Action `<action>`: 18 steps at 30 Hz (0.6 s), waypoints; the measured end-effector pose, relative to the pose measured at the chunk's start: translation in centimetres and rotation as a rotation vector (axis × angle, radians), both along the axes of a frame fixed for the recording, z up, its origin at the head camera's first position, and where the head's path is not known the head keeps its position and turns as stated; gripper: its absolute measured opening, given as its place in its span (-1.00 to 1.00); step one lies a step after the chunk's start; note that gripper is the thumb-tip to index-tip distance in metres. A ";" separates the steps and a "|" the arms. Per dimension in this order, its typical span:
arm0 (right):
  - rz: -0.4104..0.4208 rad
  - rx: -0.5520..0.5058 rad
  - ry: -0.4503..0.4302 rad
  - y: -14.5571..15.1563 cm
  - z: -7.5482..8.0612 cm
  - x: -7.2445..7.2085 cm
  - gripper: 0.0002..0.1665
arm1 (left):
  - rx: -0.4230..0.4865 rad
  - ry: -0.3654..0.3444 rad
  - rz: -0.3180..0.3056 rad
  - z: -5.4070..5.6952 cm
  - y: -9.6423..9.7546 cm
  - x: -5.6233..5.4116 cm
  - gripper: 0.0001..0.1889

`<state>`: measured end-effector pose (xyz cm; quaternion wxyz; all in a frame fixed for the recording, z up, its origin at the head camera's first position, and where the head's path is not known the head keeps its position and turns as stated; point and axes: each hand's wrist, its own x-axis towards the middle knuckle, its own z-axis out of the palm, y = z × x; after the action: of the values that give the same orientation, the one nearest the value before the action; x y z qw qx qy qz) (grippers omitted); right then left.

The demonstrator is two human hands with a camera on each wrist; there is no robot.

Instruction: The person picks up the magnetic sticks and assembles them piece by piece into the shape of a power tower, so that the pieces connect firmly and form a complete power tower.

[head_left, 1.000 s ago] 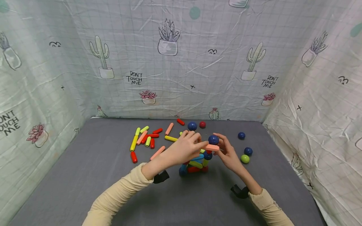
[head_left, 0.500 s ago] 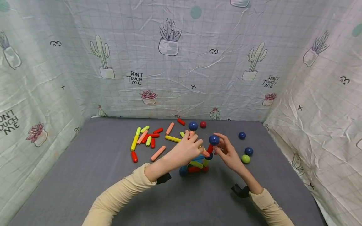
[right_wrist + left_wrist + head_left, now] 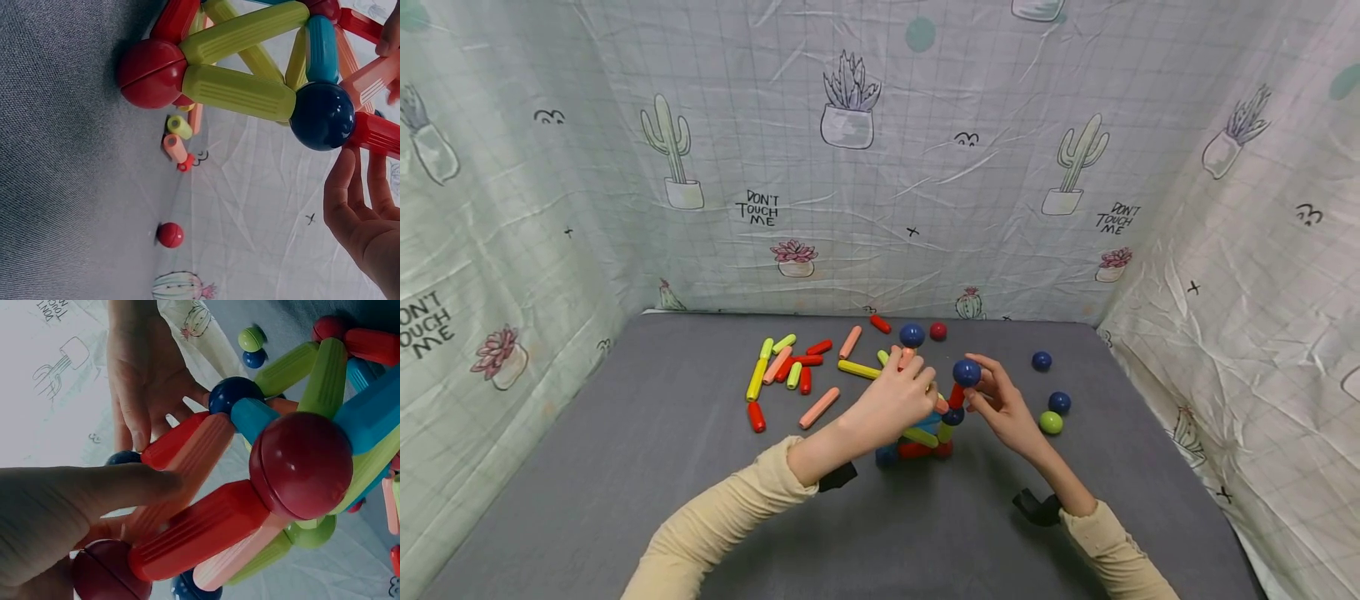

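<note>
A structure of ribbed rods and balls stands on the table between the hands. The left hand [image 3: 898, 404] pinches a salmon rod [image 3: 206, 444], its thumb laid along it in the left wrist view. That rod's far end meets a dark blue ball [image 3: 322, 117], where a blue rod [image 3: 321, 50] and a red rod [image 3: 378, 132] also join. The right hand [image 3: 1006, 415] holds the red rod, which rises to another blue ball [image 3: 967, 372] at the top. Nearer the left wrist camera, a thick red rod [image 3: 200, 531] links two dark red balls. The left hand hides much of the structure from above.
Loose red, salmon, yellow and green rods lie at the back left, including a salmon rod [image 3: 820, 408]. At right are two blue balls and a green ball [image 3: 1051, 422]. A red ball [image 3: 937, 332] lies at the back, before a printed cloth [image 3: 880, 208].
The left hand has lowered the salmon rod from beside the top blue ball to the blue ball below, swinging its end leftward. The right hand has kept its place.
</note>
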<state>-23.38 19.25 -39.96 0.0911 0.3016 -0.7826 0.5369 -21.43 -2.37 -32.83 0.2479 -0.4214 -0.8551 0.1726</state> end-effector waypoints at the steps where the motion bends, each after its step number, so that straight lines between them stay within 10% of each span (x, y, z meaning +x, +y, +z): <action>1: 0.005 0.006 -0.009 0.0 0.0 0.0 -0.40 | 0.037 0.002 -0.010 -0.1 -0.2 0.1 -0.63; 4: 0.008 0.045 -0.048 0.1 0.0 0.1 -0.41 | 0.291 -0.066 -0.053 -0.4 -1.0 0.3 -0.43; 8: 0.016 0.123 -0.128 0.3 -0.3 0.4 -0.46 | 0.787 -0.385 -0.071 -0.9 -3.4 1.0 -0.22; 11: 0.027 0.167 -0.166 0.5 -0.5 0.6 -0.49 | 1.025 -0.611 0.039 -1.8 -5.3 1.2 -0.17; 14: 0.043 0.180 -0.182 0.9 -0.6 0.6 -0.47 | 1.079 -0.765 0.151 -3.5 -6.3 0.9 -0.32; 18: 0.081 0.175 -0.178 1.0 -0.6 0.5 -0.43 | 1.030 -0.889 0.140 -6.0 -5.9 0.7 -0.59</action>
<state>-22.86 20.26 -40.59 -0.0271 0.2909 -0.8186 0.4946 -20.76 -8.31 -38.81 0.0305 -0.2242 -0.8740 -0.4301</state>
